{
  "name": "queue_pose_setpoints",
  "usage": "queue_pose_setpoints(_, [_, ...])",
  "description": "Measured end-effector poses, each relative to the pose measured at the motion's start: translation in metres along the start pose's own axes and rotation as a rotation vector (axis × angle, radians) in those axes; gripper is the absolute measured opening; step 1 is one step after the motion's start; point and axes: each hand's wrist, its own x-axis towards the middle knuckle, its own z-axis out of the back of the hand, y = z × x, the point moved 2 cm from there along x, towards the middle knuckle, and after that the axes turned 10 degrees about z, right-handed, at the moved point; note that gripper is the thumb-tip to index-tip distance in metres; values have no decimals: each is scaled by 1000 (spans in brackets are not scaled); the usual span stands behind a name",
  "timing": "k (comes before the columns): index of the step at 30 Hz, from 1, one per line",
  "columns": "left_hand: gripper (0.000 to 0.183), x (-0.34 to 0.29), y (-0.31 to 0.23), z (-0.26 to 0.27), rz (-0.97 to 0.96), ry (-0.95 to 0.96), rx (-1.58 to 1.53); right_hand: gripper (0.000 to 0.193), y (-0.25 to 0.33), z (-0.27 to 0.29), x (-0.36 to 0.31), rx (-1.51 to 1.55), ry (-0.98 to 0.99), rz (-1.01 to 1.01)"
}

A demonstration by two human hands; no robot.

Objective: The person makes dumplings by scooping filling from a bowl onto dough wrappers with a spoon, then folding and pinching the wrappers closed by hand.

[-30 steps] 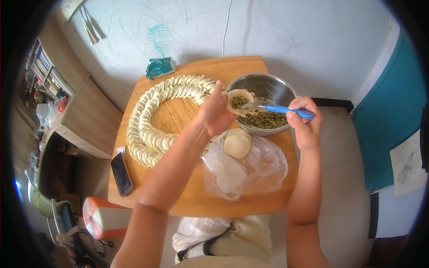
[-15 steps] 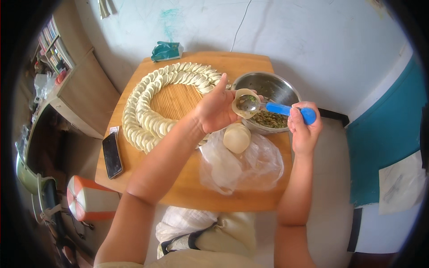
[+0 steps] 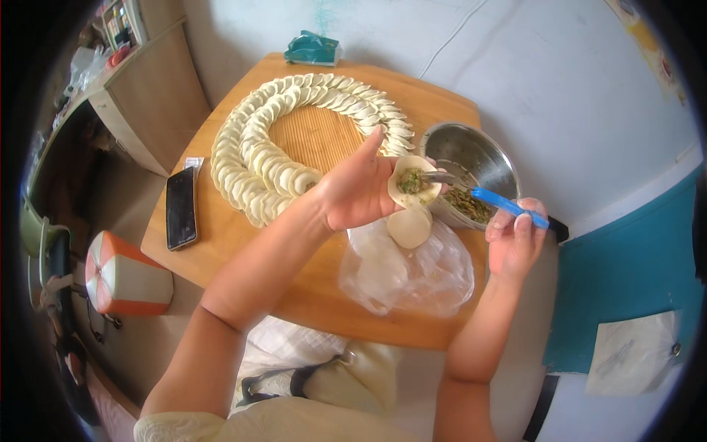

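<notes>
My left hand [image 3: 357, 188], palm up, holds a round dumpling wrapper [image 3: 421, 199] on its fingers. A small mound of green-brown filling [image 3: 409, 180] lies on the wrapper. In my right hand [image 3: 515, 247] is the blue handle of a spoon [image 3: 492, 197], its metal end touching the filling. Behind the spoon stands a steel bowl [image 3: 482, 151] with more chopped filling. Just below my left hand, a stack of round wrappers [image 3: 409, 230] sits on a clear plastic bag [image 3: 442, 283]. Overlapping dumplings [image 3: 247, 151] form rings on a round bamboo tray [image 3: 309, 136] to the left.
A black phone [image 3: 181, 208] lies at the left edge of the wooden table [image 3: 287, 283]. A green packet [image 3: 313, 48] rests at the far edge against the wall. An orange-and-white stool [image 3: 132, 276] stands on the floor at the left, near a cabinet [image 3: 151, 96].
The filling has left the spoon's bowl and now lies on the wrapper. The spoon has turned edge-on, and my right hand's grip on the handle has changed. The whole view has shifted and tilted.
</notes>
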Motion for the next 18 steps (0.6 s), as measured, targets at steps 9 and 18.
queue_pose_setpoints(9, [87,-29,16,9,-3,-53,-72,23,-11,-31,-1,12,88,-140])
queue_pose_setpoints(18, [89,-31,21,12,-50,-9,-33,27,-11,-36,-7,-103,260,-9])
